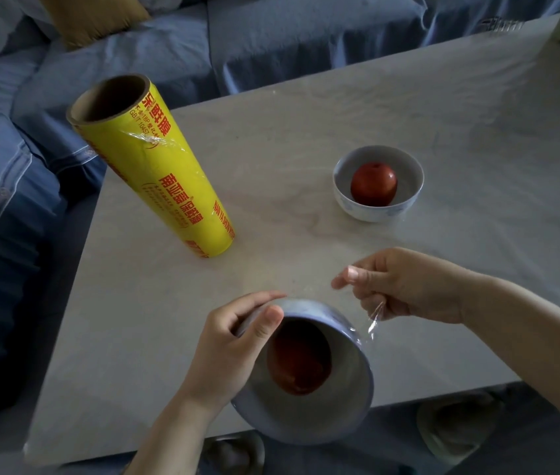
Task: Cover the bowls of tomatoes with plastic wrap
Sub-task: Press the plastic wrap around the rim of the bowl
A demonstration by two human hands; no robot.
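Pale, marble-veined tabletop (pixel 271 132) carries everything. At its near edge a glazed blue-white bowl (pixel 347 399), tilted, holds a red tomato (pixel 300 358). The left hand (pixel 234 344) grips the bowl's rim, thumb over the lip. The right hand (pixel 405 286) pinches crinkled clear film (pixel 376 318) draped over the rim. Farther right sits a second bowl (pixel 374 214) with its own tomato (pixel 373 184). A yellow cling-film roll (pixel 165 180) stands upright at left, before a blue sofa (pixel 271 39).
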